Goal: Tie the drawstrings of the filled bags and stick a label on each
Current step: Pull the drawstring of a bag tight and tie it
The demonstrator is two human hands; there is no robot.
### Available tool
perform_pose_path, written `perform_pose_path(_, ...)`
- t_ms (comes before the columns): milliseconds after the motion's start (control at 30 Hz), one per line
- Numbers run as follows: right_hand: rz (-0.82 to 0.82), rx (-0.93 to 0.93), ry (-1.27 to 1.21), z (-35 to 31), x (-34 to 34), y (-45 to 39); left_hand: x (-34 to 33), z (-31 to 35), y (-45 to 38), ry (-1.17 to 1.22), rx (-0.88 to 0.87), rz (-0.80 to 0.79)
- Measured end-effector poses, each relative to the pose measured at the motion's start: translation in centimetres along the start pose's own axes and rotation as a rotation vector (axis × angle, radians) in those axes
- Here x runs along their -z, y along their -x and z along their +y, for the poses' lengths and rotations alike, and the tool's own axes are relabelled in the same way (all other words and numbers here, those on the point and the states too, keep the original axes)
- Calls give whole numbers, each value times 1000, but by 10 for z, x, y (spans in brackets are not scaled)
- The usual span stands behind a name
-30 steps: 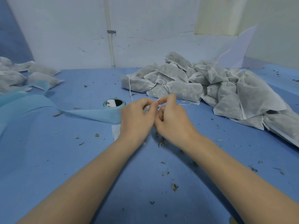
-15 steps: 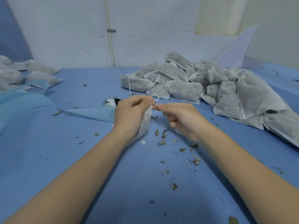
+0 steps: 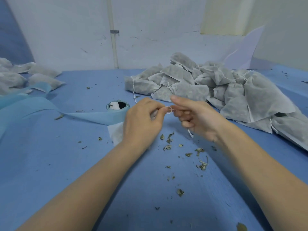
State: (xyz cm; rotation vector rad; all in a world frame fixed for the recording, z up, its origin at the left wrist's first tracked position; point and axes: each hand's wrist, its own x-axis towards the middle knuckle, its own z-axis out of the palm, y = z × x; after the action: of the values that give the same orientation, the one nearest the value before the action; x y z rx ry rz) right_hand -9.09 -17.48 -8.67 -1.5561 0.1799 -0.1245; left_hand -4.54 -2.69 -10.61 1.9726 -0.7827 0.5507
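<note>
White scuffed wall (image 3: 70,39) with a thin upright pipe (image 3: 113,47) backs a blue fabric-covered surface (image 3: 50,164). At far left lies a small group of grey-white filled pouches (image 3: 40,77), and a pale blue ribbon of label backing (image 3: 50,107) trails from there to a small pale blue label roll (image 3: 118,105); no writing on it can be read. Just right of the roll, the left hand (image 3: 141,122) has a grasping grip on the neck of a white non-woven drawstring bag (image 3: 116,135), mostly hidden under the hand. The right hand (image 3: 198,117) pinches the thin white drawstring (image 3: 168,110), looped between both hands, its tail hanging below the palm. Dried leaf crumbs (image 3: 168,140) litter the surface beneath. Behind, at right, sits a large heap of filled grey-white bags (image 3: 233,94).
</note>
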Motion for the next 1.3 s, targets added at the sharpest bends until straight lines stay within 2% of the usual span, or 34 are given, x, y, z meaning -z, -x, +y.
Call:
perform_pose_path(100, 64, 107, 174, 3, -4, 4, -3, 2, 1, 44, 101, 38)
perform_pose_path(267, 220, 141, 203, 8, -13, 5, -5, 4, 1, 85, 240, 47)
perform_pose_path(433, 266, 159, 226, 11, -20, 3, -6, 9, 1, 57, 337, 63)
perform_pose_path(567, 238, 86, 98, 8, -24, 4, -5, 10, -2, 103, 396, 67)
perform_pose_path(667, 111, -51, -214, 4, -24, 5, -4, 11, -6, 209, 433, 31)
perform_pose_path(733, 31, -117, -408, 4, -24, 5, -4, 11, -5, 242, 388, 8)
perform_pose_path(800, 2, -158, -524, 4, -25, 5, -4, 11, -1, 196, 256, 25)
perform_pose_path(900, 12, -186, -590, 3, -25, 4, -3, 9, 3, 102, 50, 108)
perform_pose_path(1000, 22, -186, -592, 1, -23, 4, -4, 8, 5, -11, -83, 169)
perform_pose_path(1133, 47, -194, -586, 0, -21, 4, -4, 13, 5, -42, -86, 228)
perform_pose_path(1300, 82, -134, -480, 1, -21, 4, 0, 10, 0, -53, -67, 218)
